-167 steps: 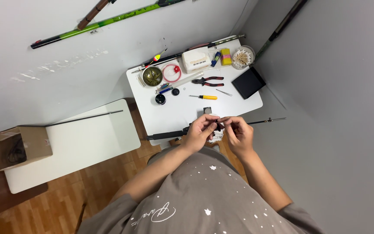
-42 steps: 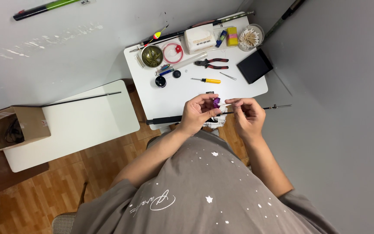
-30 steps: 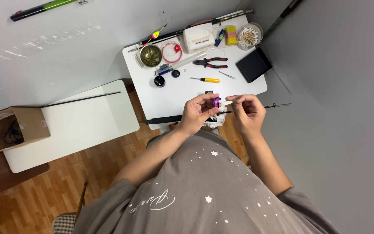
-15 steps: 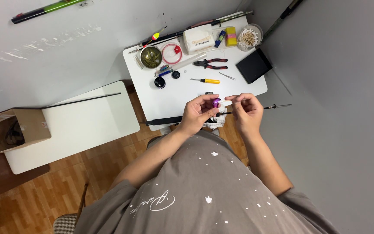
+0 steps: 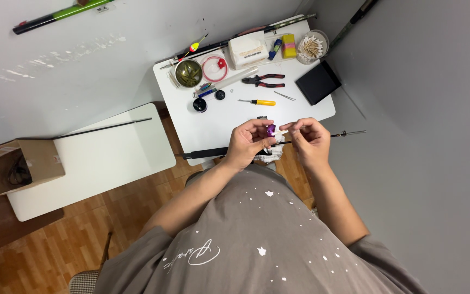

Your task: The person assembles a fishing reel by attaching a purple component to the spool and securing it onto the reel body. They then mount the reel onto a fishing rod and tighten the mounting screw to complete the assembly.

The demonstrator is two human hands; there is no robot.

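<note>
My left hand [image 5: 248,142] holds a small purple part [image 5: 271,130] between thumb and fingers, just above the near edge of the white table [image 5: 221,122]. My right hand [image 5: 308,139] is pinched close to that part from the right, fingertips almost touching it. A thin black rod [image 5: 349,133] runs under both hands, its dark handle [image 5: 205,153] sticking out left and its tip past the table's right edge. A white cloth [image 5: 270,155] shows below the hands.
On the table lie red-handled pliers [image 5: 265,80], a yellow screwdriver [image 5: 261,102], a black pad [image 5: 317,83], a cup of cotton swabs [image 5: 311,47], a green bowl [image 5: 188,73] and a white box [image 5: 248,50]. A lower white table [image 5: 91,158] and a cardboard box [image 5: 14,166] stand left.
Since the earliest frame both hands have lifted slightly and the purple part has come into view. Over the last second they stay nearly still, with only small finger movements.
</note>
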